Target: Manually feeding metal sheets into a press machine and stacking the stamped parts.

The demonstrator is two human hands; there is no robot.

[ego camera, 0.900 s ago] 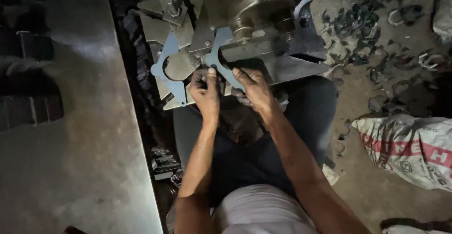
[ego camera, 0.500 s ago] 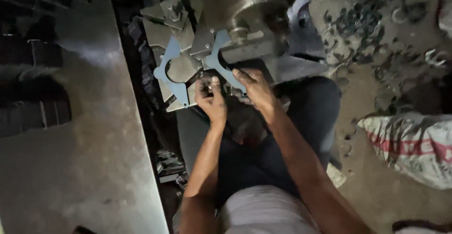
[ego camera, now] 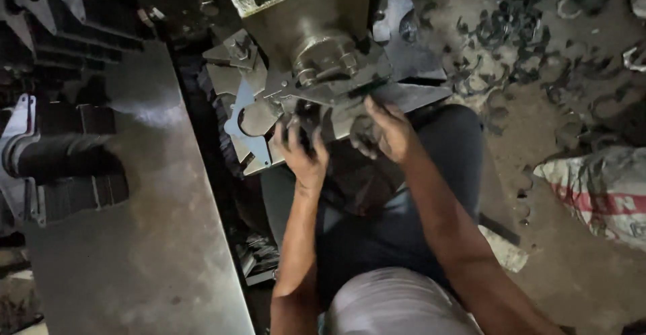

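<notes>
While the left hand (ego camera: 301,152) is pinching the cut-out metal plate (ego camera: 250,127) at frame centre, apparently steadying it under the press head (ego camera: 321,55), the right hand (ego camera: 385,130) is gripping the plate's other end. Steel sheet (ego camera: 145,241) is lying lower left.

Flat cut steel plate (ego camera: 250,127) at the press, under my hands.

Grey-blue sheet-metal blank, thin, with a rounded cut-out in the middle and angular, notched edges. It lies flat and slightly skewed on other cut blanks beneath the press head. My left hand (ego camera: 301,154) grips its near right edge; my right hand (ego camera: 385,131) rests on the metal further right, just beside.
</notes>
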